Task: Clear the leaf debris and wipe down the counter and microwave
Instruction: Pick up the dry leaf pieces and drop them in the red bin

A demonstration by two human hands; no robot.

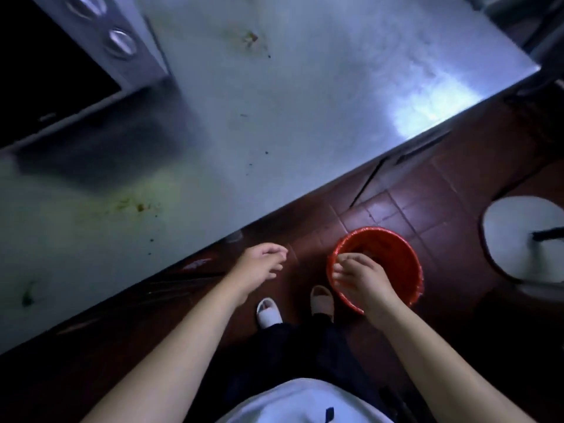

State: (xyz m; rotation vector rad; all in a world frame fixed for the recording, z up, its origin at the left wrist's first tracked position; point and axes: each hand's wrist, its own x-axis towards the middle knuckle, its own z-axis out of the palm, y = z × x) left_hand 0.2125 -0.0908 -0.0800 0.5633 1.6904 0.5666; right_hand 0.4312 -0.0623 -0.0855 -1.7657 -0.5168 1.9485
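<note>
Left hand: the left hand (262,264) hangs just off the counter's front edge, fingers loosely curled and holding nothing.
Right hand: the right hand (360,276) hovers over the near rim of the red bucket (403,270), fingertips bunched and pointing down; blur hides whether they pinch any scrap, so I cannot tell.
Leaf debris: a reddish-green clump (251,38) lies far back on the counter (305,117), a yellow-green smear (139,206) sits in front of the microwave (61,71), and a green scrap (28,296) lies near the left edge, with dark specks between them.
Step in hand: probably dropping gathered bits into the bucket; the wiping looks not yet done.
Risk: bits let go at the rim could miss and land on the tiled floor (396,190).
Risk: wet specks may smear if brushed dry, and could be pushed under the microwave.
Around: slippered feet (268,311) stand just beside the bucket, so a step could tip it.
In the way: a white round object (518,239) stands to the right.
Missing: no cloth is in view.
</note>
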